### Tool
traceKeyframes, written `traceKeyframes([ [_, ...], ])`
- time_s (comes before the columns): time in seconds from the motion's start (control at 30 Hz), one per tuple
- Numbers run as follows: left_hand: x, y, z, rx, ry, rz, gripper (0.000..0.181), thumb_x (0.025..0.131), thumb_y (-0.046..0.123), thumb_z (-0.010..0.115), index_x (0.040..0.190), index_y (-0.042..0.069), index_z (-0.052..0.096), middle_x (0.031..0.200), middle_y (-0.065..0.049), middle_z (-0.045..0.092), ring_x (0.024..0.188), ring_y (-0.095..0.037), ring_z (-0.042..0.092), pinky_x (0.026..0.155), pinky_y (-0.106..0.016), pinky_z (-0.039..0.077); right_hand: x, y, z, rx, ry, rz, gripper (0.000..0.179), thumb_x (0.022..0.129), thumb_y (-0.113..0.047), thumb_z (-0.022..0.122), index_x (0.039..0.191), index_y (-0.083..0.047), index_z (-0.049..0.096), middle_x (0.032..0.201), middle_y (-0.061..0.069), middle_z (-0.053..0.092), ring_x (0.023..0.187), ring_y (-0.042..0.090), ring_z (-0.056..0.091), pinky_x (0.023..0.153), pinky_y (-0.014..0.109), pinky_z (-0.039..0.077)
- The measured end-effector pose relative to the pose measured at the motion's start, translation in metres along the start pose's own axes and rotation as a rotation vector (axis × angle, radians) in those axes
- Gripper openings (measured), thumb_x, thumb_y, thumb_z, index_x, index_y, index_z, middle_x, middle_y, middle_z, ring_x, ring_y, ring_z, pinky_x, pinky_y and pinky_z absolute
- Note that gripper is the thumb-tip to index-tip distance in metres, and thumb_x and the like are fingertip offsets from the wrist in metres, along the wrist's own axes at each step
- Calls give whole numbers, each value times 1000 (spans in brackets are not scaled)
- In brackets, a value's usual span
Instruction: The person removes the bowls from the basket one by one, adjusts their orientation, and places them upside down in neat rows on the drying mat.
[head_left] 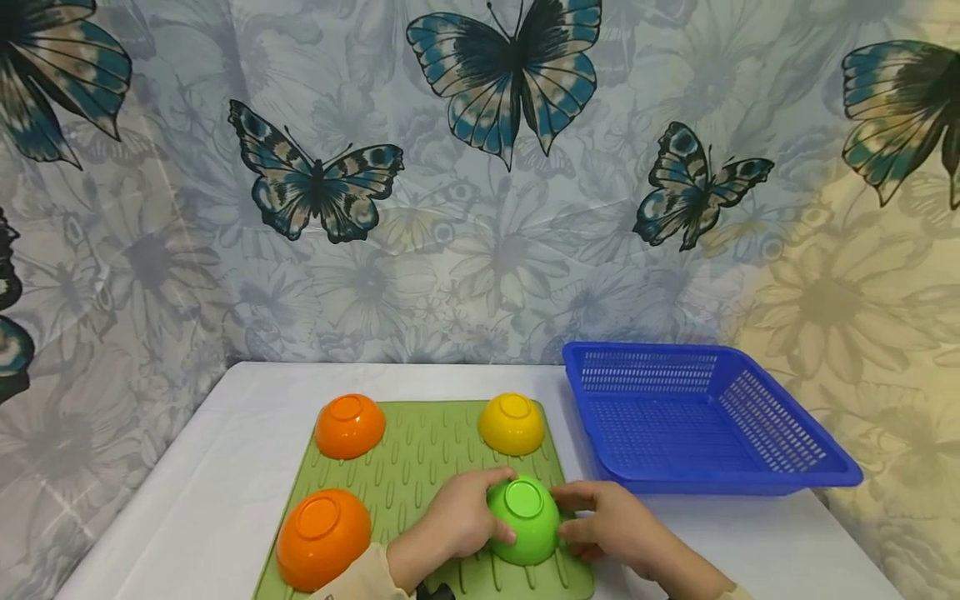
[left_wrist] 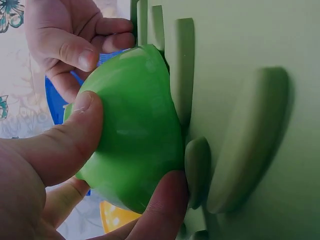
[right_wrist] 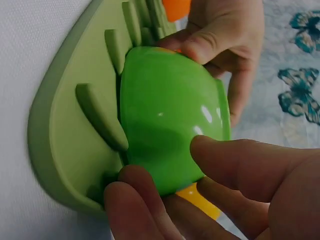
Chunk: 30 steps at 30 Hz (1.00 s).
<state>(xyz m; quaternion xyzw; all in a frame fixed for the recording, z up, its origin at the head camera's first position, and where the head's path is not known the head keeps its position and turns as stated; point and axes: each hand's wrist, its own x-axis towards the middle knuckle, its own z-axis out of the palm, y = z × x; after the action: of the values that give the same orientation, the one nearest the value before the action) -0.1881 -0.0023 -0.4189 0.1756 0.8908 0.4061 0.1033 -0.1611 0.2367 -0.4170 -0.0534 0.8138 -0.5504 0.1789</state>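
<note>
An upside-down green bowl [head_left: 524,525] sits on the green ridged mat [head_left: 420,467], its rim down against the ridges. My left hand [head_left: 467,512] grips the bowl from the left, thumb toward the front and fingers round the far side. On the right, my right hand [head_left: 618,529] holds the bowl's side with bent thumb and fingers, their tips low near the rim. In the right wrist view the right thumb lies over the shiny wall of the bowl [right_wrist: 165,110]. The left wrist view shows both thumbs at the bowl [left_wrist: 130,120].
Two upturned orange bowls, a back one [head_left: 350,427] and a front one [head_left: 324,537], stand along the mat's left side. A yellow bowl [head_left: 512,425] is upturned behind the green one. To the right, a blue perforated basket [head_left: 637,483] rests on the white table [head_left: 187,475]. Butterfly-print cloth [head_left: 510,275] hangs behind.
</note>
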Motion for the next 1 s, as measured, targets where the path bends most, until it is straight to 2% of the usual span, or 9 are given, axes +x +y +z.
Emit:
traceKeyframes([
  [0.13,0,0,0,14,3,20,73,59,17,95,127,19,68,119,-8,68,112,-31,60,96,-51,46,-1,3,1,63,-12,23,54,86,-3,73,135,10,55,125,26,61,73,30,66,64,47,58],
  [0.23,1,1,-2,13,-6,25,75,60,17,95,130,18,67,120,-9,67,112,-31,59,96,-51,46,-1,0,4,9,-3,-7,53,86,-6,73,135,8,55,124,25,60,70,29,65,60,44,57],
  [0.33,2,0,-3,9,-14,19,75,62,17,94,131,18,65,124,-9,66,115,-32,58,97,-51,45,-2,-7,9,-103,13,-39,55,87,-11,74,135,7,56,124,23,60,66,27,63,55,43,56],
  [0.37,1,-1,-3,10,-15,19,75,62,17,94,132,17,65,124,-9,66,116,-32,58,97,-51,45,-2,-9,11,-160,18,-53,56,87,-14,74,135,8,55,125,23,60,66,27,64,59,45,56],
  [0.47,1,-2,-1,23,-15,23,75,63,18,94,132,16,65,123,-8,66,115,-31,58,97,-51,46,-3,-13,14,-337,49,-89,58,86,-21,77,133,7,57,125,21,62,87,34,67,75,55,54],
  [0.57,2,-2,-1,32,-15,22,75,64,18,93,133,16,64,122,-8,66,112,-29,59,94,-50,47,-1,-16,16,-473,81,-125,56,86,-26,78,129,5,61,124,20,63,112,39,60,92,63,45],
  [0.7,1,-1,0,51,-21,24,75,68,18,92,136,16,61,120,-8,67,110,-28,60,92,-49,48,-1,-22,18,-538,86,-116,58,85,-29,78,128,5,60,124,20,63,117,43,56,93,64,43],
  [0.83,-4,1,-1,194,-25,73,74,74,28,88,140,15,58,122,-10,66,112,-29,60,93,-47,49,-7,-38,20,-660,132,-125,57,84,-29,80,127,5,63,121,21,65,113,42,59,91,62,46],
  [1.0,-9,9,-13,410,-72,70,79,84,46,78,148,9,49,141,-22,51,124,-39,52,96,-51,48,-8,-70,26,-804,300,-230,44,85,-28,79,122,-6,68,120,13,66,96,29,66,80,52,54],
])
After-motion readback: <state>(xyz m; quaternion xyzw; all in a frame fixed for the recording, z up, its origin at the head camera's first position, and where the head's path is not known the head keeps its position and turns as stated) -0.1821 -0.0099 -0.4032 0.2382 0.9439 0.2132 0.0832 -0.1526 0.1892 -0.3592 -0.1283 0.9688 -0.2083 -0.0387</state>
